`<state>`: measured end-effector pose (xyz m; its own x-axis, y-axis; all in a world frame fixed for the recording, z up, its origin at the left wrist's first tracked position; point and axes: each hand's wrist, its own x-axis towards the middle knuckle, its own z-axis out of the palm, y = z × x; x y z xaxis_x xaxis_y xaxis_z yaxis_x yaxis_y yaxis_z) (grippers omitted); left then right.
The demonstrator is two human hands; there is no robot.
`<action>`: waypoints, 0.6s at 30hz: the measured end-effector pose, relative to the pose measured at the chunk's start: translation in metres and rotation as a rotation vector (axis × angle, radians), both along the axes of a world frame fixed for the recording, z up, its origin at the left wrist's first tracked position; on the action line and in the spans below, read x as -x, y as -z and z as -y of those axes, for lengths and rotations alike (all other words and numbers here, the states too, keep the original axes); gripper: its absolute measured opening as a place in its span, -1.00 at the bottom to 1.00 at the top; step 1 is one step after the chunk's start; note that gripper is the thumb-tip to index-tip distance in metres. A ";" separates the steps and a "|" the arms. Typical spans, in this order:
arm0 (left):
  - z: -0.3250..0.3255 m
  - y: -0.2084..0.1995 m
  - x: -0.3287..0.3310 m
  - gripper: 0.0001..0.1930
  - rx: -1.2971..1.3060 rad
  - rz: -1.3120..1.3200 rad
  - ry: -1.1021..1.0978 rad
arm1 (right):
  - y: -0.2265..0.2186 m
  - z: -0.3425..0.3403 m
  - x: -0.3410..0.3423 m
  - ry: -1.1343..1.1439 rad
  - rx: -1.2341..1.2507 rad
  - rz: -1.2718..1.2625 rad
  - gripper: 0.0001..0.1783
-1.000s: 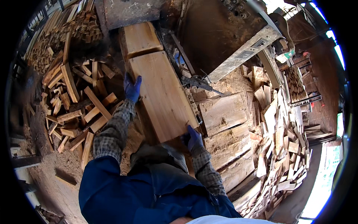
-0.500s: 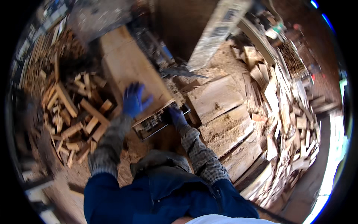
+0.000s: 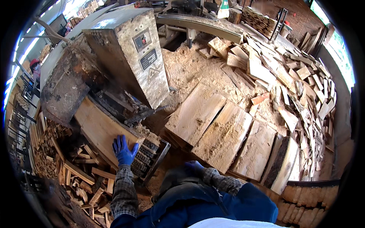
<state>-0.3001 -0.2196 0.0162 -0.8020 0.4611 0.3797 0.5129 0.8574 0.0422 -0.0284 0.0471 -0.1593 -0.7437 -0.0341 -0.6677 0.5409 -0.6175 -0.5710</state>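
My left hand (image 3: 124,151), in a blue glove, lies flat with its fingers spread on the near end of a wide wooden board (image 3: 99,127). That board rests on the dark, ridged feed bed (image 3: 147,155) of a machine, and its far end runs under a worn metal guard (image 3: 61,93). My right hand (image 3: 194,165), also gloved in blue, is close to my waist beside the near end of the bed. Its fingers are mostly out of sight, so what they do does not show. Sawdust-covered thick boards (image 3: 222,131) lie side by side to the right of it.
A tall, dirty metal cabinet (image 3: 125,53) rises beyond the bed. Offcuts (image 3: 97,195) are heaped at lower left, and a large scrap-wood pile (image 3: 300,98) spreads along the right. Sawdust (image 3: 190,68) covers the floor beyond the boards. Another person (image 3: 35,68) stands far left.
The view has swung to the right and up, bringing the cabinet and scrap pile into fuller sight. My right hand has left the bed's near end and come back toward my waist. My left stays on the board.
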 end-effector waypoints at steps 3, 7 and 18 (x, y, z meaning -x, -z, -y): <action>0.002 0.005 0.010 -0.15 -0.007 -0.013 0.005 | 0.013 -0.021 -0.008 -0.014 0.044 0.024 -0.68; 0.009 0.002 0.018 -0.15 0.005 -0.023 -0.003 | 0.010 -0.034 0.005 -0.064 -0.228 0.020 -0.62; 0.022 0.004 0.044 -0.15 0.013 -0.052 -0.009 | 0.019 -0.045 0.029 -0.362 -0.680 0.097 -0.53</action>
